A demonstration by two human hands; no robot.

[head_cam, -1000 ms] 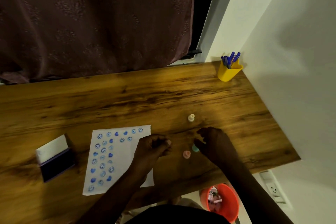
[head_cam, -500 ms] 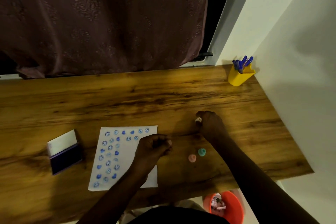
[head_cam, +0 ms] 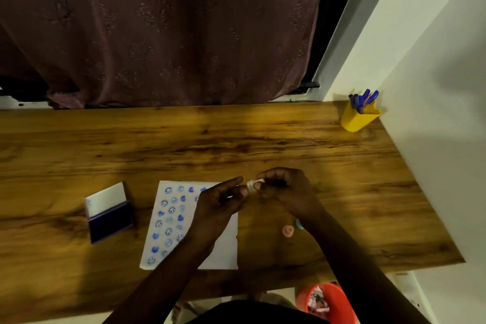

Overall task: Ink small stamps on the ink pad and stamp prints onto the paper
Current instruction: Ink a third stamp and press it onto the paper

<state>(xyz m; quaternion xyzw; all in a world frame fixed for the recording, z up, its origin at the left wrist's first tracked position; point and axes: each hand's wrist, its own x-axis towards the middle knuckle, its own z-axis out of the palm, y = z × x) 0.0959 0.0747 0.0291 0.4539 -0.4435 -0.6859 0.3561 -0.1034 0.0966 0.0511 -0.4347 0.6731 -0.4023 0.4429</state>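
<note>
A white paper (head_cam: 224,244) lies on the wooden desk (head_cam: 236,144), its left part covered with several blue smiley and heart prints. The open ink pad (head_cam: 110,221) sits to its left, white lid tipped back. My right hand (head_cam: 286,189) pinches a small pale stamp (head_cam: 253,184) just above the paper's top right corner. My left hand (head_cam: 221,200) is over the paper, its fingertips touching the same stamp. A pink stamp (head_cam: 288,231) and a teal stamp (head_cam: 299,224) stand on the desk, the teal one partly hidden by my right forearm.
A yellow cup (head_cam: 359,118) with blue pens stands at the desk's far right corner against the white wall. A dark curtain (head_cam: 163,29) hangs behind the desk. An orange bin (head_cam: 339,302) sits on the floor below the near edge.
My right hand left the teal stamp, reached to the pale stamp farther back, picked it up and carried it left to my left hand, which opened its fingers to meet it.
</note>
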